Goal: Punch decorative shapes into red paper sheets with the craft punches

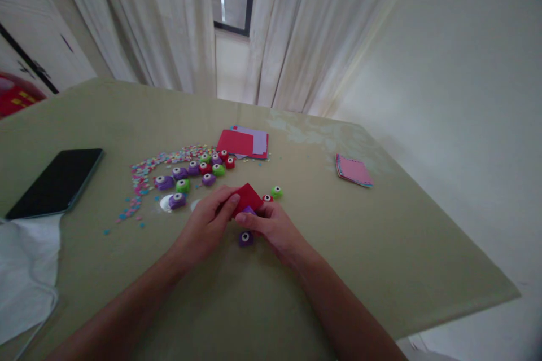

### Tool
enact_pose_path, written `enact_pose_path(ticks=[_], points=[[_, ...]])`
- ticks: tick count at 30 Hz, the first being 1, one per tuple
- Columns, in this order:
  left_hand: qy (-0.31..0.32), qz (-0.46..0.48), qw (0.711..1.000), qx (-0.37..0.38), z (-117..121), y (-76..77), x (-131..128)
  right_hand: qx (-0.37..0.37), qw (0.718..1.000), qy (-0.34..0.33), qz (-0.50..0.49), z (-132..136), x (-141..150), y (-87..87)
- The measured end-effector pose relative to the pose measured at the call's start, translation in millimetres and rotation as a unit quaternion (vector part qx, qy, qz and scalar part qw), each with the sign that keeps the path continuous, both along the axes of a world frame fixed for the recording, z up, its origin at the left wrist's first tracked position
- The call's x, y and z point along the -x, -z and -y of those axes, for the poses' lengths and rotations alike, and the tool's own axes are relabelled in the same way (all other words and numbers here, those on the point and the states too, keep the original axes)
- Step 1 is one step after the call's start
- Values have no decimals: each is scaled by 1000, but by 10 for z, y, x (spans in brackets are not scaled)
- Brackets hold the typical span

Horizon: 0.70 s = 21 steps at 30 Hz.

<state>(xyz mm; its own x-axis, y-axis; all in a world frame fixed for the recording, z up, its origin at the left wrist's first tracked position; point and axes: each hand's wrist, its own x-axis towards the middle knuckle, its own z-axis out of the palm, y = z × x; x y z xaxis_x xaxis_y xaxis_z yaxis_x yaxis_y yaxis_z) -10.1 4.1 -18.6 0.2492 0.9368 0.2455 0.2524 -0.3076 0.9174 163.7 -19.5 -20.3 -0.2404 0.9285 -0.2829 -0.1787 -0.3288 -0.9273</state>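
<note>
Held red card [248,197], green table [359,242], pale curtains [156,22]

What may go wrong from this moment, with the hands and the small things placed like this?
The red paper might crease or slip, since the left hand pinches it while the right hand holds a purple piece at its lower edge.
The eye-marked block lies close to the right hand and may get knocked.
The confetti lies loose on the table, so a sweeping arm could scatter it.
</note>
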Motion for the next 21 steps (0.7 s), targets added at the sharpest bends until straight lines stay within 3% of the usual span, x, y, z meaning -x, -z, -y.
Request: enact_pose_path(ticks=[21], points=[[8,10,1000,-20,-28,25,35,-45,998,-20,43,38,82,-32]])
